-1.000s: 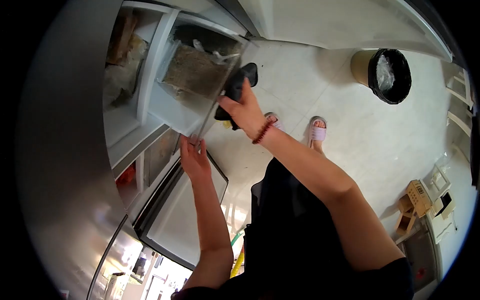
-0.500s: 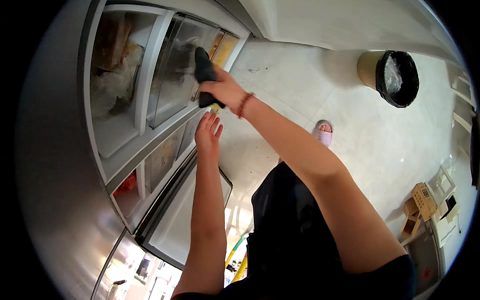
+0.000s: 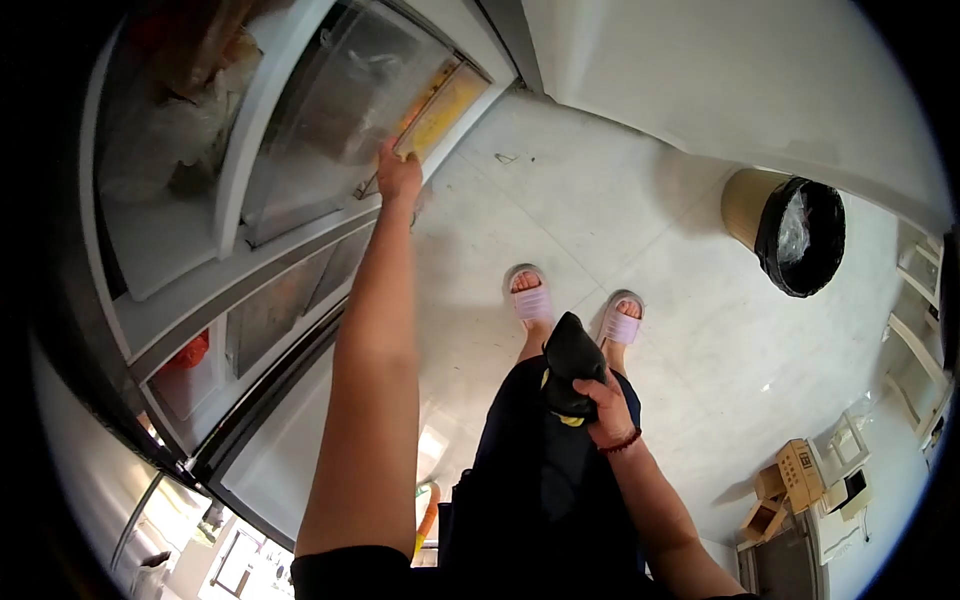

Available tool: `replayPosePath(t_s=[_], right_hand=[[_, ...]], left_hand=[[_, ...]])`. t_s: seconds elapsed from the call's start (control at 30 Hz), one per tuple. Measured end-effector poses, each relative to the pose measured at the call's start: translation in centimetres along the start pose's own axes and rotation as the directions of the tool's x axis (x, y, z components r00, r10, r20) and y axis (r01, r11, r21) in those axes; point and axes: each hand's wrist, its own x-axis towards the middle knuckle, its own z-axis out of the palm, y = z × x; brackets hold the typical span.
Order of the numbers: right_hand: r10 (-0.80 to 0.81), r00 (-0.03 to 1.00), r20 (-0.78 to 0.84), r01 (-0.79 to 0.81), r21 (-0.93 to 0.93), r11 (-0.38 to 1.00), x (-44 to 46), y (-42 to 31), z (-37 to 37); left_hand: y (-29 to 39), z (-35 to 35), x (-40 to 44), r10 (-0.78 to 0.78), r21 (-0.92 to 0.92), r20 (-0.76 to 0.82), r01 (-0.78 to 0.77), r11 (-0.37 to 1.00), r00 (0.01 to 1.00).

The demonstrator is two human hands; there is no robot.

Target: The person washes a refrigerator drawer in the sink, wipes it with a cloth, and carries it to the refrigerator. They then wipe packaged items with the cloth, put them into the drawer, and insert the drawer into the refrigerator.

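My left hand (image 3: 400,178) is at the front edge of a clear freezer drawer (image 3: 335,120). Its fingers curl at the drawer's edge, partly hidden from view. Yellow and orange contents or packaging (image 3: 440,110) show at the drawer's front. In front of my legs, my right hand (image 3: 608,408) is closed around a black, glossy, soft-looking item (image 3: 574,358) with a yellow lower edge; its exact kind I cannot make out. A red bead bracelet circles my right wrist.
Another compartment (image 3: 170,140) with plastic-wrapped contents lies left of the drawer. Below it, an open door (image 3: 280,440) swings out. A bin (image 3: 742,210) with a black liner stands at the right. Cardboard boxes (image 3: 798,475) lie at the lower right.
My right hand has drawn the black item away from the drawer, back towards my body. My left hand has moved up to the drawer front. My view has shifted, showing both slippers.
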Motion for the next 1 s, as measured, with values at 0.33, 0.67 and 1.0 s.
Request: replayPosePath(t_s=[0.33,0.67,1.0], right_hand=[[0.055,0.998,-0.011,-0.054,0.045,0.998,-0.5,1.3,-2.0],[0.065,0.997,0.049,-0.068,0.051,0.996,-0.4,0.6,-1.8],[0.000,1.000,-0.024,0.001,0.049,0.999,-1.4,-0.1,-2.7]], left_hand=[[0.9,2.6,-6.8,0.090,-0.299,-0.055,-0.102,0.949,0.994],[8.1,-1.8,-9.6,-0.606,-0.766,0.567,0.628,-0.138,0.558],[3.7,1.9,-1.9,-0.470,-0.862,0.483,0.494,-0.110,0.739]])
